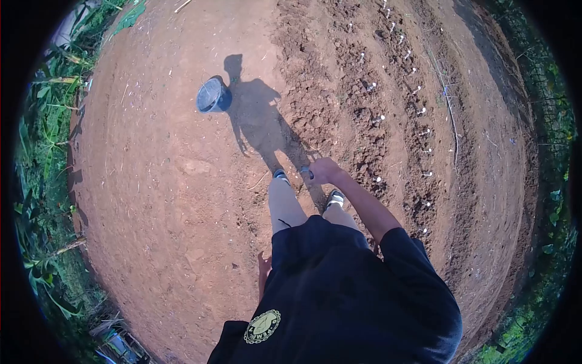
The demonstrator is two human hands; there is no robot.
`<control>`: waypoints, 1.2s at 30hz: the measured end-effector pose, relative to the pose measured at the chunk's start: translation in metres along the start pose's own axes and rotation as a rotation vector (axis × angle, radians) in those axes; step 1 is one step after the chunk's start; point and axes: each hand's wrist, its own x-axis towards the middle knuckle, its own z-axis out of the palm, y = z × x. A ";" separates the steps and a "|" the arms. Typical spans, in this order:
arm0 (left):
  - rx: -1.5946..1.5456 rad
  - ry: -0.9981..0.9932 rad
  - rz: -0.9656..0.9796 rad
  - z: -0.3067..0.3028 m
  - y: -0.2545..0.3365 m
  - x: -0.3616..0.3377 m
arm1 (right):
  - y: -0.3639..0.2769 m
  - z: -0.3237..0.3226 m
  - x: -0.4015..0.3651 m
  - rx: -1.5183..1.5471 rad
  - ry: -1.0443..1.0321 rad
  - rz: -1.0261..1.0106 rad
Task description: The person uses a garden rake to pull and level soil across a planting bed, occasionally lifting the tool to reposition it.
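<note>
My right hand (326, 170) is held out in front of my right leg, fingers wrapped round a small hand tool with a dark handle end (311, 175). A bluish-grey part of this tool (304, 170) shows beside the fingers; I cannot tell its exact kind. My left hand (264, 263) hangs low by my left hip, mostly seen at its edge, with fingers slightly apart and nothing in them. Right of my right hand, dug brown soil (367, 151) runs in rows, dotted with small white spoon-shaped pieces (378, 179).
A dark bucket (213, 95) stands on the bare ground ahead to the left, beside my shadow (257, 112). A long thin stick (451, 118) lies along the rows at right. Green plants (51, 130) border the left, and a fence with greenery (548, 130) the right.
</note>
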 end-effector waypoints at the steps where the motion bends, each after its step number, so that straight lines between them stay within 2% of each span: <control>1: -0.002 0.012 -0.016 0.009 -0.004 -0.011 | 0.004 0.008 -0.005 0.038 0.034 -0.033; 5: 0.009 0.032 -0.021 0.043 0.020 -0.041 | 0.007 0.022 -0.014 0.038 0.072 0.017; 7: 0.017 0.064 0.082 0.053 0.046 -0.045 | 0.007 0.032 -0.013 0.063 0.076 0.021; 10: 0.070 0.097 0.389 0.075 0.125 -0.048 | 0.022 0.041 -0.009 0.079 0.092 -0.009; 12: 0.172 0.083 0.658 0.102 0.206 -0.056 | 0.024 0.044 -0.007 0.031 0.082 -0.066; 14: 0.423 -0.032 0.852 0.137 0.273 -0.068 | 0.019 0.050 -0.015 -0.016 0.053 -0.123; 16: 0.907 -0.083 1.090 0.172 0.314 -0.073 | 0.016 0.047 -0.023 0.065 0.043 -0.059; 18: 1.115 -0.214 1.110 0.208 0.316 -0.059 | 0.020 0.049 -0.026 0.079 0.074 -0.017; 19: 1.118 -0.217 1.114 0.227 0.312 -0.052 | 0.020 0.046 -0.028 0.069 0.048 -0.015; 21: 1.416 -0.202 1.069 0.259 0.303 -0.033 | 0.017 0.036 -0.029 0.074 0.029 0.002; 22: 1.424 -0.219 1.074 0.264 0.299 -0.026 | 0.017 0.033 -0.031 0.092 0.021 -0.027; 25: 1.432 -0.166 0.920 0.273 0.292 -0.023 | 0.022 0.031 -0.034 0.103 -0.017 -0.055; 27: 1.437 -0.138 1.010 0.273 0.296 -0.026 | 0.024 0.040 -0.030 0.098 -0.043 -0.068; 30: 1.511 -0.194 0.934 0.282 0.292 -0.030 | 0.040 0.063 -0.033 0.126 0.031 -0.079; 32: 1.456 -0.213 0.958 0.288 0.290 -0.038 | 0.051 0.086 -0.039 0.427 0.252 -0.187; 34: 1.388 -0.226 0.999 0.305 0.294 -0.032 | 0.066 0.089 -0.047 0.354 0.231 -0.159; 36: 1.357 -0.231 0.917 0.314 0.280 -0.015 | 0.081 0.110 -0.024 0.294 0.191 -0.149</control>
